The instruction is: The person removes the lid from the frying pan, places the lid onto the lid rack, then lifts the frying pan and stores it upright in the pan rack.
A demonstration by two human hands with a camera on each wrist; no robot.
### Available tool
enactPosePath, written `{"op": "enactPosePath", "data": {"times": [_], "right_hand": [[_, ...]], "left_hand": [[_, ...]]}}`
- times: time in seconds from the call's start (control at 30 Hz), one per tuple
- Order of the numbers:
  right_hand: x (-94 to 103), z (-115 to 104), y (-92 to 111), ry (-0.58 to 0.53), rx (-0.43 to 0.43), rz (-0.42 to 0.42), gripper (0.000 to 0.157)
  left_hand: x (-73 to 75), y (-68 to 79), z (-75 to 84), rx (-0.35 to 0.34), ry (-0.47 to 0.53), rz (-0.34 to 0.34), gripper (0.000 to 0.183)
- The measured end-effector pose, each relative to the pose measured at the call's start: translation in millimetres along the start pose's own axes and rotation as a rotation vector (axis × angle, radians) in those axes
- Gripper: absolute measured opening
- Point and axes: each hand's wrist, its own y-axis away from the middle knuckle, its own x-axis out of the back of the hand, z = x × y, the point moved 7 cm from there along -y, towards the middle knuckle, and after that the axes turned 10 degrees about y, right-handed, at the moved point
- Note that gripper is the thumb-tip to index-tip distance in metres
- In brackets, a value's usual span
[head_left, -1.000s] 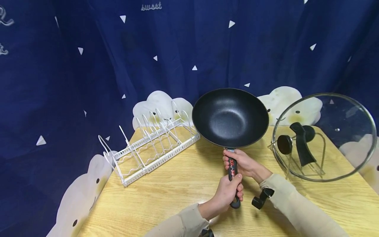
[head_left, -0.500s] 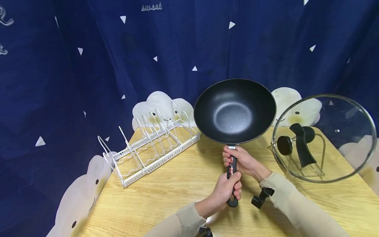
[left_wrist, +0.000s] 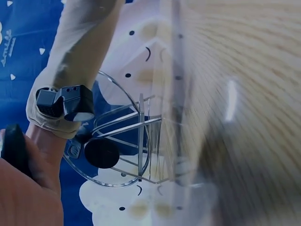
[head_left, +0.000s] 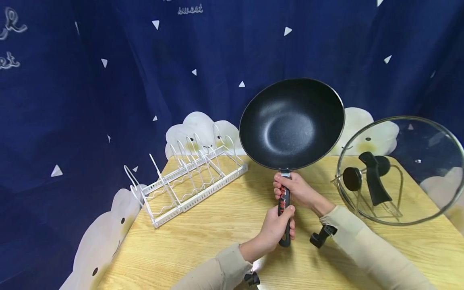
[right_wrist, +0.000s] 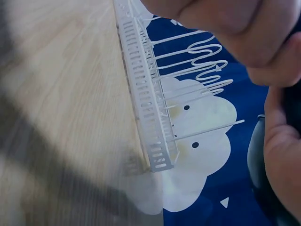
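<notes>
A black wok (head_left: 290, 125) is held up above the table in the head view, its dark inside turned toward me and tilted. My right hand (head_left: 295, 189) grips the black handle just below the bowl. Lower on the same handle (head_left: 284, 199), which bears red lettering, my left hand (head_left: 274, 227) is wrapped with its thumb along the top. In the left wrist view only part of the left hand (left_wrist: 28, 197) shows, beside a dark piece of the handle. Curled fingers of a hand (right_wrist: 225, 23) fill the upper right of the right wrist view.
A white wire rack (head_left: 195, 181) with upright loops stands on the left of the wooden table (head_left: 203, 241). At the right, a large glass lid (head_left: 431, 181) leans in a metal wire stand (head_left: 396, 209). A blue curtain (head_left: 217, 48) hangs behind the table.
The wok has risen and tilted further upright, shifting slightly right. Both hands keep their grip and have moved up a little with the handle. The rack and lid stay put.
</notes>
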Motion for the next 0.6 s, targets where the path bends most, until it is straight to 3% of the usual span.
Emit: {"op": "enactPosePath", "data": {"times": [0.3, 0.4, 0.6], "right_hand": [[-2.3, -6, -8, 0.19, -0.028, 0.049, 0.022], [-5.1, -9, -10, 0.228, -0.045, 0.063, 0.024], [-10.5, -10, -15, 0.302, -0.101, 0.073, 0.027]], "left_hand": [[2.1, -1.8, 7.7, -0.129, -0.151, 0.128, 0.025], [3.5, -2.5, 8.7, -0.161, -0.138, 0.174, 0.025], [7.7, -1.6, 8.5, -0.2, -0.077, 0.197, 0.02]]}}
